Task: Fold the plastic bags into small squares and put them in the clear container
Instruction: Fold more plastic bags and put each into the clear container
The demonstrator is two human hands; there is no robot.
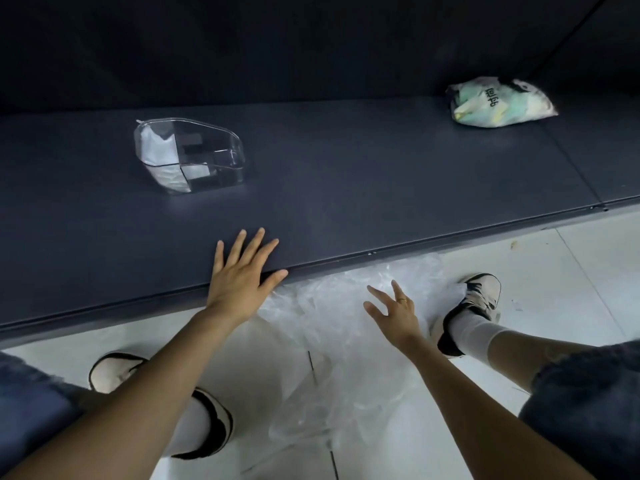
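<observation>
so from my feed the crumpled see-through plastic bag [332, 306] is down on the pale tiled floor [571, 271], right under my splayed, empty right hand [394, 313], while the left hand [242, 271] lies flat on the dark table [346, 188].

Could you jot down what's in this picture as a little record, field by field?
surface: dark table
clear container: on the table's left part, folded white plastic inside
bundle of bags: far right of the table
loose clear bag: hanging off the table's near edge to the tiled floor
left hand: fingers spread flat on the table edge
right hand: open over the loose bag, ring on one finger
</observation>
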